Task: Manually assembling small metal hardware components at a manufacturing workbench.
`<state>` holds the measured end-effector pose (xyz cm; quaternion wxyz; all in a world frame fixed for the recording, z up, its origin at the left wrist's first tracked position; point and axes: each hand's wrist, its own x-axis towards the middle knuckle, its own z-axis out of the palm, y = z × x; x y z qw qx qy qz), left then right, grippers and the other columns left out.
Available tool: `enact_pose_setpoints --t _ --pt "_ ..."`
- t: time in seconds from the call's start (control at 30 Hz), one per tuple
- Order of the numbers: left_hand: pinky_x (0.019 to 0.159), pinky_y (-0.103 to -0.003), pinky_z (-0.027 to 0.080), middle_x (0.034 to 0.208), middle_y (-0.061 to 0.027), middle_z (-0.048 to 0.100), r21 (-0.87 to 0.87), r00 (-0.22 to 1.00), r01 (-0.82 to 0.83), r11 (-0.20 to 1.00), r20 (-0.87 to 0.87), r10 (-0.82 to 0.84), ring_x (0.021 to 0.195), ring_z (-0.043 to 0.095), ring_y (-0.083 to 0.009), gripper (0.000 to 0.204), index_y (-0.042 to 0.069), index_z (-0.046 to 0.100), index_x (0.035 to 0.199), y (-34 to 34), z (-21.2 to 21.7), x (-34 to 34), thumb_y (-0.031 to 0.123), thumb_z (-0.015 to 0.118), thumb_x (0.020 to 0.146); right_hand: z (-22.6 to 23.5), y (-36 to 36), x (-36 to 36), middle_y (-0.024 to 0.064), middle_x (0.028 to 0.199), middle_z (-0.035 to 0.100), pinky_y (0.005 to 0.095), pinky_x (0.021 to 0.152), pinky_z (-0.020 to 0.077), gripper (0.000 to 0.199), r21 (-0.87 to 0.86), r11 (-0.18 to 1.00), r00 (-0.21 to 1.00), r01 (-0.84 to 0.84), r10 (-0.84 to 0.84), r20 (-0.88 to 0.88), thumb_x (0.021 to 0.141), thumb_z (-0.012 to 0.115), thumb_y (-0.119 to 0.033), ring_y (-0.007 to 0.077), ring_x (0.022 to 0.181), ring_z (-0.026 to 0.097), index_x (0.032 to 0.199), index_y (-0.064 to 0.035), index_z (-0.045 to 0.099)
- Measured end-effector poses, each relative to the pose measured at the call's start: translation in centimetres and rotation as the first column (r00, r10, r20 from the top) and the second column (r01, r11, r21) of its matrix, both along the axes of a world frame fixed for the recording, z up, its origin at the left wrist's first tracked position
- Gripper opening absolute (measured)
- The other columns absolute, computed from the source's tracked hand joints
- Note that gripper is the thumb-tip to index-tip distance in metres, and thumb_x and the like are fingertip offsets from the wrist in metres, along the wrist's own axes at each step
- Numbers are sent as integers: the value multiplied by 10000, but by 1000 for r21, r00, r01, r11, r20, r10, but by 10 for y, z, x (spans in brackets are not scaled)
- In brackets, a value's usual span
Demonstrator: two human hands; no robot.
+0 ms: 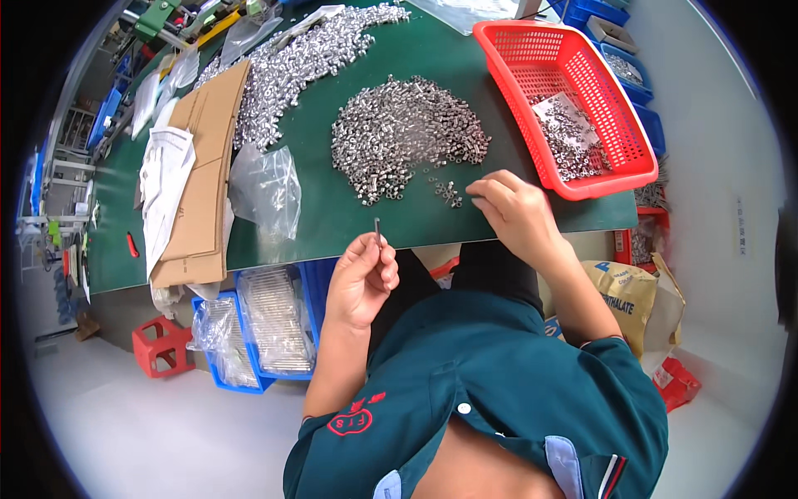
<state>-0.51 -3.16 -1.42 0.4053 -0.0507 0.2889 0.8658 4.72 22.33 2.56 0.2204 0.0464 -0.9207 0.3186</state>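
Observation:
My left hand (362, 281) is closed, just past the near edge of the green table. Between its thumb and fingers a thin dark metal pin (377, 227) stands upright. Over the table at the right, my right hand (517, 212) has its fingertips pressed together; whatever they hold is too small to make out. Beside those fingertips lies a small cluster of metal nuts (450, 195). Behind it spreads a large heap of small, silvery, nut-like metal parts (399, 125).
A red perforated basket (536, 145) with loose small parts stands at the right. Further left are a second metal heap (307, 62), a clear plastic bag (270, 187) and flattened cardboard (199, 158). Blue bins (259, 378) of bagged rods and a red stool (158, 343) sit below the table.

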Motion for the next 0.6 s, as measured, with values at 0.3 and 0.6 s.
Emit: enact_pose_setpoints --t 0.3,0.6 --pt "513 -247 436 754 -37 610 -87 1000 -18 996 -11 17 587 553 -117 96 72 586 912 -17 -12 20 167 575 907 4 -11 -27 76 832 568 359 665 491 144 254 947 980 -197 186 65 710 670 -28 256 801 581 851 -53 645" --pt "515 -243 440 745 -35 613 -70 1000 -25 997 -16 24 585 552 -116 105 67 589 902 -23 -16 18 172 583 903 12 -18 -44 77 847 529 368 642 476 121 427 827 931 -365 318 178 667 644 -50 254 789 546 787 -66 635"
